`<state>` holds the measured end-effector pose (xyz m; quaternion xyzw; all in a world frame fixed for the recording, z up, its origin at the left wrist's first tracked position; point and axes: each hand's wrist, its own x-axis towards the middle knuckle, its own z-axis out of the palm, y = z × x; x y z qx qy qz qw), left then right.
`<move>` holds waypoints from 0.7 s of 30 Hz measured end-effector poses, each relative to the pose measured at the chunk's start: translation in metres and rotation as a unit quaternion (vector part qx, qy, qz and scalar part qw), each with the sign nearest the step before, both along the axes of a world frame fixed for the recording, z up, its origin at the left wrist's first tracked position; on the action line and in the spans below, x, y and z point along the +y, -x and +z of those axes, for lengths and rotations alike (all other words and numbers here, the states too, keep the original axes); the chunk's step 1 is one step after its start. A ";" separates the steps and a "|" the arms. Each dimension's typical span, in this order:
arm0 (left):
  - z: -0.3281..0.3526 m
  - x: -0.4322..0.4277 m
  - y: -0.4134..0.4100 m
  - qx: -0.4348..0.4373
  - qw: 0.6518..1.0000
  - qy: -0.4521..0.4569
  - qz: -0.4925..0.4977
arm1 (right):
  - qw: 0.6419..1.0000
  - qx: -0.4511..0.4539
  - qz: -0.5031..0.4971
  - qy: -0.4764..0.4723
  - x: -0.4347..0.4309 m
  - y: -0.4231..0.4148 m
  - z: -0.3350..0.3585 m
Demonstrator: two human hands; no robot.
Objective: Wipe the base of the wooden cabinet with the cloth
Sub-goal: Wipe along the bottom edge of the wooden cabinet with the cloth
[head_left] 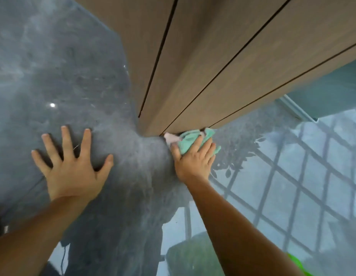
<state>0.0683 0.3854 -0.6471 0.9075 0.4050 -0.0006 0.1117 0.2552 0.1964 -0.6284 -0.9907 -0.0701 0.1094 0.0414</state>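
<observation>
Overhead, wooden cabinet rising off glossy dark floor, panels split by narrow seams. Lower down, left hand spread flat on floor, fingers open and holding nothing; right hand pressing cloth against cabinet's bottom edge near corner, fingers closed over it. Soft, light, bunched teal cloth, likely prone to slipping loose; best pinned under palm, not pinched at an edge.

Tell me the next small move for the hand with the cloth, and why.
Probably slide the right hand rightward along the cabinet base. The cloth is already pressed where the wooden cabinet meets the floor, near its corner, and more bottom edge runs to the right. The left hand lies flat on the floor.
</observation>
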 end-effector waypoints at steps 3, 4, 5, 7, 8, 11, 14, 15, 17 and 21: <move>0.001 0.002 -0.001 -0.004 1.000 0.009 0.006 | 0.985 0.029 -0.159 0.054 -0.020 -0.062 0.016; 0.002 0.001 -0.003 -0.003 1.000 0.010 0.008 | 0.982 0.051 -0.155 0.090 -0.023 -0.074 0.022; 0.003 0.001 -0.004 0.003 1.000 0.012 0.009 | 0.981 0.075 -0.141 0.114 -0.023 -0.078 0.027; 0.007 0.003 -0.004 0.017 1.000 0.022 0.010 | 0.979 0.122 -0.115 0.118 -0.008 -0.060 0.038; 0.008 0.004 -0.004 0.021 0.999 0.025 0.007 | 0.978 0.150 -0.102 0.104 0.006 -0.040 0.044; 0.006 0.005 -0.004 0.021 0.999 0.024 0.015 | 0.967 0.244 -0.020 0.064 0.062 0.030 0.047; 0.007 0.003 -0.003 0.019 0.999 0.019 0.018 | 0.942 0.332 -0.021 0.052 0.110 0.051 0.056; 0.007 0.003 -0.003 0.021 0.999 0.020 0.017 | 0.934 0.351 -0.047 0.051 0.116 0.047 0.059; 0.008 0.004 -0.004 0.020 0.999 0.025 0.013 | 0.932 0.355 -0.054 0.049 0.112 0.037 0.061; 0.008 0.001 -0.005 0.006 1.000 0.018 0.016 | 0.946 0.313 0.009 0.087 0.066 0.011 0.057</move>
